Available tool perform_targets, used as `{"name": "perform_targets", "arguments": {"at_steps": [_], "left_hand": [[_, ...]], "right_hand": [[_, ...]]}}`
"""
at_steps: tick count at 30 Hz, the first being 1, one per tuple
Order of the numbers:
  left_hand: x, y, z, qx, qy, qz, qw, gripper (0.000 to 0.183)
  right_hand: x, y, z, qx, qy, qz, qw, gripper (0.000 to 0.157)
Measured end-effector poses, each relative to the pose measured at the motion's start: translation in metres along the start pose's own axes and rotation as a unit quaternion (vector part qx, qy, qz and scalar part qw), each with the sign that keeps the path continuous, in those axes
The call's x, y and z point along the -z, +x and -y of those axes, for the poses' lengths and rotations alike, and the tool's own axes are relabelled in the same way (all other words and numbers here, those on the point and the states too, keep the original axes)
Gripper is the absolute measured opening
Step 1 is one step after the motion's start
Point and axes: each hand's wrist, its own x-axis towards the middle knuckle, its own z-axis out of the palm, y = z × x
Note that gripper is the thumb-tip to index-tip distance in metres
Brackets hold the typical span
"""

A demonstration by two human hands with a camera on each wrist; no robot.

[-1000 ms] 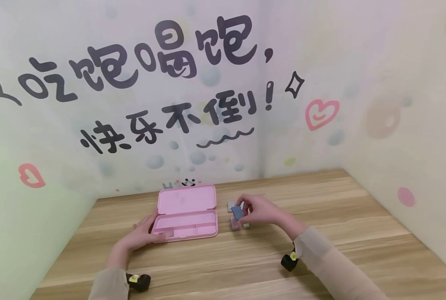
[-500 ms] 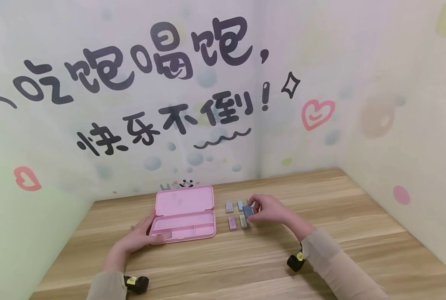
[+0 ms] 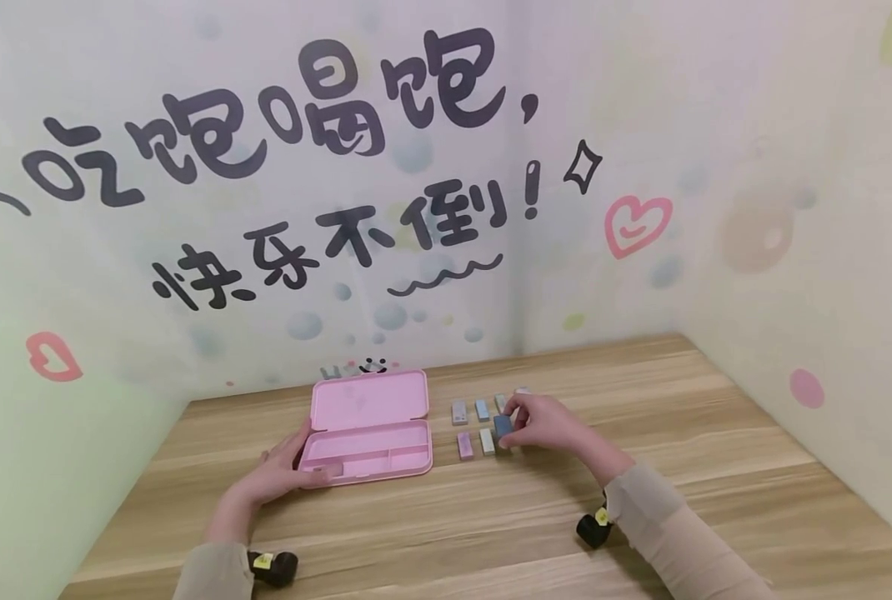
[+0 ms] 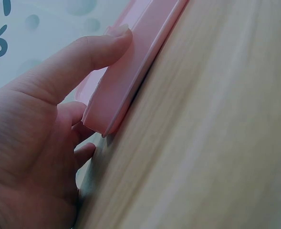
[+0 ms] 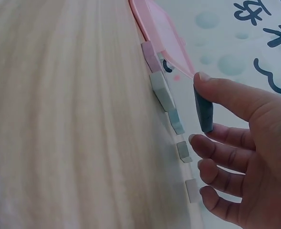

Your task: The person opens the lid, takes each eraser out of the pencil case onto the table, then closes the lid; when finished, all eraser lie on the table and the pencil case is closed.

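My left hand (image 3: 277,477) grips the left end of an open pink pencil case (image 3: 371,400). In the left wrist view its thumb (image 4: 107,50) presses along the near wall, while the other fingers bend behind the end. My right hand (image 3: 554,425) pinches a dark blue eraser (image 5: 203,107) between thumb and index finger, its other fingers loosely curved. The blue eraser is held at the right end of the front row, beside a pale green eraser (image 3: 487,442) and a purple one. Behind are a grey eraser (image 3: 458,412), a light blue eraser (image 3: 481,409) and paler ones, partly covered by my hand.
The wooden table (image 3: 431,542) meets a printed wall (image 3: 416,208) right behind the pencil case lid. Dividers split the case's lower tray into compartments. A black wrist camera (image 3: 276,569) hangs at my left cuff, another (image 3: 593,529) at my right.
My right hand has moved right with the blue eraser, from over the left erasers to the front row's right end, uncovering the others. My left hand keeps its grip on the pencil case.
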Motion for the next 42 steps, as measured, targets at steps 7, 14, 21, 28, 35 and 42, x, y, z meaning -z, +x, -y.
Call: {"name": "perform_targets", "arguments": {"at_steps": [7,14,21,28,35,42], "left_hand": [[0.001,-0.002,0.001,0.002,0.001,-0.001,1.0,0.113],[0.002,-0.001,0.002,0.001,0.007,0.0,1.0,0.113],[0.003,-0.002,0.0,-0.007,0.014,-0.008,0.9999,0.112],[0.003,-0.002,0.002,-0.004,0.01,-0.007,0.9999,0.113],[0.003,-0.003,0.002,-0.002,0.012,-0.009,0.9999,0.113],[0.002,-0.003,0.0,-0.009,0.011,-0.007,0.9999,0.113]], "right_hand": [[-0.003,0.001,-0.001,-0.014,-0.019,0.006,1.0,0.042],[-0.007,0.002,-0.007,-0.035,-0.032,0.008,0.999,0.043],[-0.009,0.004,-0.009,-0.043,-0.035,0.006,0.998,0.041],[-0.008,0.004,-0.007,-0.04,-0.03,0.008,0.999,0.038],[-0.006,0.009,0.009,0.006,-0.036,0.005,0.999,0.031],[-0.013,0.028,0.042,0.055,-0.053,0.049,0.996,0.03]]}}
